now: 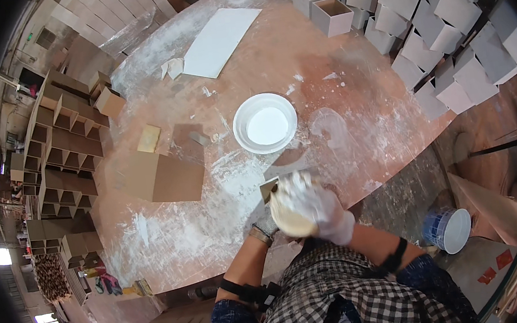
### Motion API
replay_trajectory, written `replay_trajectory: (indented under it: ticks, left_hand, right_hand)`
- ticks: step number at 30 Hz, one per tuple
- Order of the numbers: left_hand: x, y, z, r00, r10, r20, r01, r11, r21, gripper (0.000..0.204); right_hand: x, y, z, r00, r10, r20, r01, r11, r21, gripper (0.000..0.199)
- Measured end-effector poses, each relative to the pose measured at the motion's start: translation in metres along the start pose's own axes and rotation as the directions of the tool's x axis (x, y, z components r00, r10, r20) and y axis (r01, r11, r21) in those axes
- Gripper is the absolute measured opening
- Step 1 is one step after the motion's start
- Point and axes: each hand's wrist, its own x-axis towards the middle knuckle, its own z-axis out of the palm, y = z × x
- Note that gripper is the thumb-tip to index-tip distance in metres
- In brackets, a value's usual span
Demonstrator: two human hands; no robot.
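Note:
In my right hand [312, 203], gloved in white and smeared by motion, is a pale yellow sponge [290, 219]. Just beyond it is a small cardboard box [269, 190], brown inside, its outer walls mostly covered by the glove. My left hand [266, 224], in a greyish glove, reaches in beside the box and sponge. Its fingers are hidden, so its grip on the box cannot be made out. Farther out on the table stands a white basin [240, 131] with white liquid or paste in it. To its left sits a plain brown box [176, 177].
The large table [351, 90] is smeared white. A white sheet [222, 40] lies at the far side, a yellowish pad [149, 138] at left. Whitish boxes [409, 13] are stacked at right, brown ones [68, 155] at left. A bucket [455, 231] stands right of me.

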Motion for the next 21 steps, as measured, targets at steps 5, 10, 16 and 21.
replay_trajectory:
  ticks: [5,10,16,21]
  left_hand:
    - [0.097,0.056,-0.060,0.218,-0.182,0.959,0.091,0.982,0.166,0.033]
    - [0.021,-0.008,-0.027,0.454,-0.134,0.881,0.849,0.365,-0.382,0.034]
    - [0.041,0.009,-0.025,0.270,-0.296,0.916,0.944,-0.107,-0.312,0.040]
    - [0.045,0.018,-0.030,0.544,-0.162,0.824,0.778,0.466,-0.422,0.036]
  right_hand:
    - [-0.062,-0.003,0.009,0.931,0.047,0.362,-0.030,0.998,-0.053,0.034]
    - [-0.028,0.015,0.019,0.987,0.021,0.162,-0.027,0.999,0.033,0.037]
    - [-0.014,0.036,0.003,0.885,0.439,0.156,-0.258,0.185,0.948,0.037]
    - [0.003,0.019,-0.007,0.930,0.346,0.126,-0.296,0.502,0.813,0.046]
